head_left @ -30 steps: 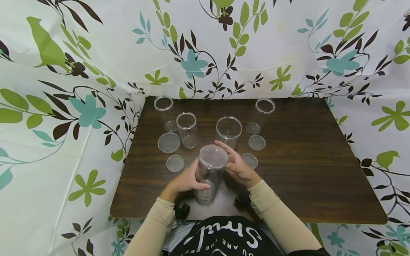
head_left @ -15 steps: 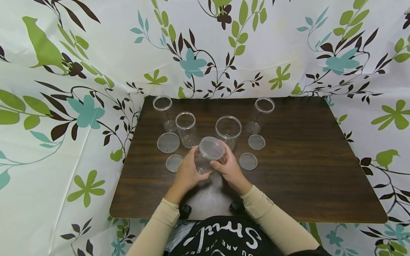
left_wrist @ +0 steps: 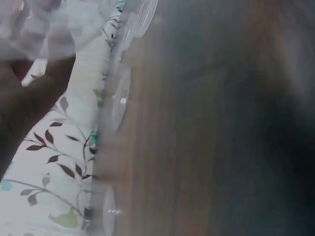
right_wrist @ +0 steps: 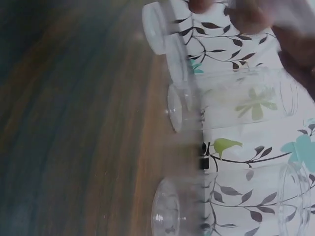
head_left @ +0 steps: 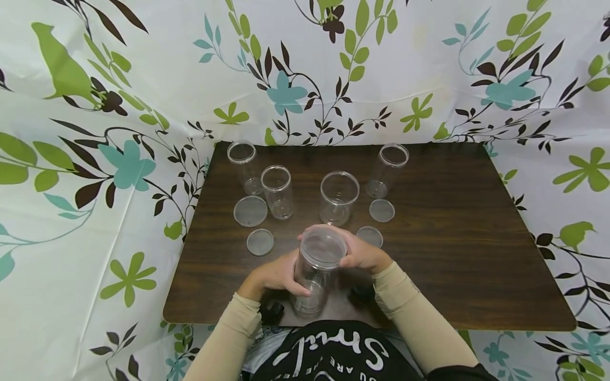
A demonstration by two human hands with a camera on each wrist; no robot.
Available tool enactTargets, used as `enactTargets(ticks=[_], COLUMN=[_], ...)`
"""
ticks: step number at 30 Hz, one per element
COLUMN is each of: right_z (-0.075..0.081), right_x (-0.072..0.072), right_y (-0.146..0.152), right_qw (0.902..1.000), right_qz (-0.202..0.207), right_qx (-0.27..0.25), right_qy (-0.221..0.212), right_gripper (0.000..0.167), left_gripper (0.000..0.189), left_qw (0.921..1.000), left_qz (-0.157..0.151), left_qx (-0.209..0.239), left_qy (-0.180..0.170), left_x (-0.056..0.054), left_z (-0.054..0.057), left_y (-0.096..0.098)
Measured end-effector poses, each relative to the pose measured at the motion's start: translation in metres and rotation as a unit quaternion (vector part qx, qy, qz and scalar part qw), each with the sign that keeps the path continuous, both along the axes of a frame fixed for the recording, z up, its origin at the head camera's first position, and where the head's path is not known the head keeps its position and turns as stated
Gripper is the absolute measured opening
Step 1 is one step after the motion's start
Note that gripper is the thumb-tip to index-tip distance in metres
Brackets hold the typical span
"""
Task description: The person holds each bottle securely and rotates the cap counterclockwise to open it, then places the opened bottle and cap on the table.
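Note:
In the head view a clear plastic jar (head_left: pixel 312 283) with a lid (head_left: pixel 324 246) on top stands tilted over the front middle of the table. My left hand (head_left: pixel 276 272) grips the jar's side, thumb across its front. At the top, my right hand (head_left: pixel 364 253) curls around the lid, fingers behind the rim and thumb in front. Just beyond the hands is a wide clear jar (head_left: pixel 339 196) with no lid. A loose round lid (head_left: pixel 369 236) lies partly hidden behind the right hand. Both wrist views are blurred, with fingers (right_wrist: pixel 251 17) at the top of the right one.
Two lidless jars, one at the back (head_left: pixel 243 166) and one nearer (head_left: pixel 277 190), stand on the left, with a large lid (head_left: pixel 250 211) and a small lid (head_left: pixel 260 242). Another jar (head_left: pixel 388 169) and lid (head_left: pixel 382 210) are at the back right of the brown table (head_left: pixel 467 238).
The lidded jar first went forward and up between both hands, then came back toward the body. The right hand shifted from the jar's upper side to around its lid.

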State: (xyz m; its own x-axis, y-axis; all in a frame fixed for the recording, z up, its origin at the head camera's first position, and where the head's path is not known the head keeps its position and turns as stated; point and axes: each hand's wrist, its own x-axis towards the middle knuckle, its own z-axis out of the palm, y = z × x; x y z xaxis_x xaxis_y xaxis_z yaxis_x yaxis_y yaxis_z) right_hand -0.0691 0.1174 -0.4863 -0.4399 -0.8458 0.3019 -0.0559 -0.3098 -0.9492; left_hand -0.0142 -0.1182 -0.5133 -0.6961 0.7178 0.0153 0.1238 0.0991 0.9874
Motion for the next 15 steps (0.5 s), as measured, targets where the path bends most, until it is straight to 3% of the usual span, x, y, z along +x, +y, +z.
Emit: enactTargets(ticks=[3,8,12,14,15], right_z=[-0.001,-0.010,-0.017,-0.018,-0.017], right_x=[-0.005,-0.008,-0.004,0.001,0.004], right_y=[0.001,0.002,0.001,-0.002,-0.005], right_qw=[0.9988,0.9993,0.9962,0.9898,0.9851], right_qz=[0.049,0.033,-0.026,-0.082,-0.114], right_qx=[-0.004,-0.016,-0.034,-0.039,-0.039], right_qy=[0.003,-0.002,-0.076,-0.109,-0.123], right_gripper=[0.105,0.115,0.115,0.117,0.118], left_gripper=[0.099,0.111,0.112,0.112,0.111], left_qw=[0.9993,0.9993,0.9920,0.9778,0.9665], left_qz=[-0.025,0.031,0.120,0.190,0.227], left_qx=[0.016,0.020,-0.006,-0.047,-0.073], left_qy=[-0.023,0.007,0.039,0.075,0.095], left_x=[0.000,-0.002,-0.003,-0.004,-0.004], left_z=[-0.003,-0.007,-0.007,-0.007,-0.007], left_y=[0.001,0.001,0.001,0.001,0.001])
